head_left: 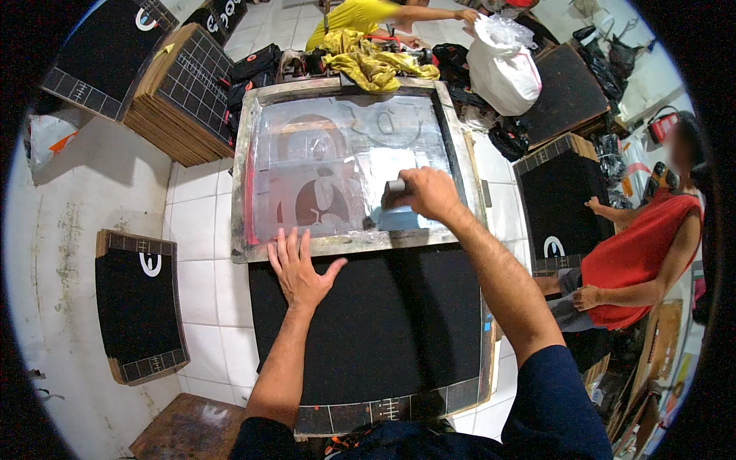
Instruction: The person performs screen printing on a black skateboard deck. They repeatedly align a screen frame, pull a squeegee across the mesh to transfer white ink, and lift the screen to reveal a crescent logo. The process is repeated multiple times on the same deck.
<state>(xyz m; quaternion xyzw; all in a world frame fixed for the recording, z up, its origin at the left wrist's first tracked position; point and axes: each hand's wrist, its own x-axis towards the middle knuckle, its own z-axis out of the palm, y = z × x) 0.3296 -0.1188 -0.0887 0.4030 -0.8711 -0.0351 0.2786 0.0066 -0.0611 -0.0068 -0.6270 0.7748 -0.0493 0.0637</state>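
A wooden-framed printing screen (243, 169) with grey stencil shapes and a reddish left edge lies across the far half of a board covered in black fabric (345, 330). My left hand (301, 270) has its fingers spread on the screen's lower edge, left of middle, with the palm over the black fabric. My right hand (431, 192) grips a dark tool with a grey cylindrical handle (395, 187) over the right part of the screen, where a bright reflection shows. The tool's working end is dark and partly hidden.
Stacked boards (176, 92) stand behind left; a black board (138, 295) leans at left. A person in yellow (341, 23) holds a white sack (502, 65) behind a yellow cloth (368, 65). A person in red (636, 261) stands at right beside another black board (556, 199).
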